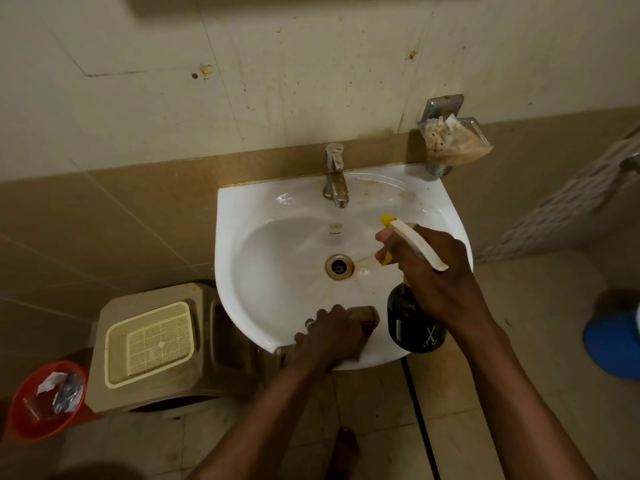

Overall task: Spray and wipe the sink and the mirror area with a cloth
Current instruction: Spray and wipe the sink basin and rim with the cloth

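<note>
Head view: right hand (438,271) gripping spray bottle (414,323) over sink (277,244); left hand (332,337), beside it, clutching cloth (363,317) on front rim.

Two bare, sleeveless forearms, ringless fingers (382,235).

The left hand (330,336) covers most of the cloth (363,315); the right hand (438,275) hides the bottle (414,323) neck.

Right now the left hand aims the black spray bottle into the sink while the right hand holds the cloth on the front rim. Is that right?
No, the hands are swapped. The head view shows the right hand aiming the black spray bottle into the sink, while the left hand holds the cloth on the front rim.
</note>
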`<act>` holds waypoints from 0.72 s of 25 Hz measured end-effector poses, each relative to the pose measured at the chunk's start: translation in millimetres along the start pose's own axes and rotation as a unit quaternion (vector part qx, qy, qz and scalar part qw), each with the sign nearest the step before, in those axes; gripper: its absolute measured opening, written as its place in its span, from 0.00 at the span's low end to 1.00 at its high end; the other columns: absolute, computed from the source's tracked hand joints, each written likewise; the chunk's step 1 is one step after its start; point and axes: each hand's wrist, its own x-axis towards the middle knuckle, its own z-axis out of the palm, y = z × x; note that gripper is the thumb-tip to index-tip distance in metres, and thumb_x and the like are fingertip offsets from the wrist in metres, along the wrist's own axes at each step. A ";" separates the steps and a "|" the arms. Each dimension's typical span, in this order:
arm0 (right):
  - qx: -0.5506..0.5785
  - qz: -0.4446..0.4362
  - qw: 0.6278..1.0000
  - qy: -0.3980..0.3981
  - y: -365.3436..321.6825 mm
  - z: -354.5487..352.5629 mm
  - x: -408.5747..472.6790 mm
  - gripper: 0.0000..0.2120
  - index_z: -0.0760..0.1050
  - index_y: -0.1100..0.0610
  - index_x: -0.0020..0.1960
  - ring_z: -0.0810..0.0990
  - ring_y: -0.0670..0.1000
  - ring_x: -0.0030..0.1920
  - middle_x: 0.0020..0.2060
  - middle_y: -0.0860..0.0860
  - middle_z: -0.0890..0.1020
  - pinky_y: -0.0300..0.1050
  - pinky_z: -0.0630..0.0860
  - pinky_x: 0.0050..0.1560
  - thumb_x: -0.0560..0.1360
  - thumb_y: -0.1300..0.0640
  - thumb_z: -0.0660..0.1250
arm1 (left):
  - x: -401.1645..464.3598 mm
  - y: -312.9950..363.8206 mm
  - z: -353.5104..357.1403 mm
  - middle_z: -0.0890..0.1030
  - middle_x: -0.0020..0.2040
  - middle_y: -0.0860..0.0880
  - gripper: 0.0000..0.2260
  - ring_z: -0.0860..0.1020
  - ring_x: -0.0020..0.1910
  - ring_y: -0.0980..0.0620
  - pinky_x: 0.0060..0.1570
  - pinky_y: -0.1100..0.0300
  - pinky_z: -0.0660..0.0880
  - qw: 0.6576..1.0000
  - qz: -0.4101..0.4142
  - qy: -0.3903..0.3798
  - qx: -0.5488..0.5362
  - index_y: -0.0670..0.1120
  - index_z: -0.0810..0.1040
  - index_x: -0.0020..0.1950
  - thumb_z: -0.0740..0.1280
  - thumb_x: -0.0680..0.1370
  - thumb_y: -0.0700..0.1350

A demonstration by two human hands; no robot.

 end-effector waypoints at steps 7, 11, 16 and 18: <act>0.040 0.016 0.997 0.064 -11.0 -20.0 0.0 0.11 0.86 0.54 0.51 0.88 0.48 0.44 0.41 0.53 0.89 0.38 0.81 0.45 0.83 0.54 0.66 | -33.3 27.9 -23.2 0.85 0.39 0.43 0.11 0.84 0.36 0.47 0.37 0.55 0.80 0.854 0.044 -0.113 -0.506 0.40 0.78 0.59 0.60 0.80 0.40; 0.064 0.038 0.995 0.066 -9.6 -3.9 -2.6 0.11 0.86 0.53 0.50 0.88 0.51 0.47 0.43 0.54 0.89 0.44 0.83 0.50 0.84 0.55 0.64 | -23.8 -11.9 -100.9 0.86 0.49 0.42 0.10 0.82 0.51 0.42 0.57 0.46 0.77 0.759 0.068 -0.002 -0.648 0.43 0.82 0.54 0.62 0.78 0.41; -0.055 0.096 0.993 -0.041 -4.9 48.7 -18.2 0.14 0.86 0.57 0.42 0.87 0.48 0.38 0.35 0.52 0.88 0.53 0.82 0.49 0.82 0.53 0.67 | -10.2 -51.1 -164.1 0.82 0.49 0.48 0.09 0.80 0.49 0.49 0.48 0.56 0.77 0.842 0.101 0.253 -0.466 0.48 0.80 0.55 0.66 0.76 0.40; -0.075 0.131 0.986 -0.072 -1.8 67.2 -28.5 0.17 0.84 0.59 0.37 0.86 0.50 0.34 0.31 0.53 0.87 0.55 0.82 0.46 0.80 0.51 0.68 | -7.2 -55.2 -164.4 0.80 0.45 0.51 0.07 0.78 0.44 0.55 0.43 0.61 0.72 0.857 0.137 0.317 -0.383 0.49 0.77 0.52 0.65 0.78 0.39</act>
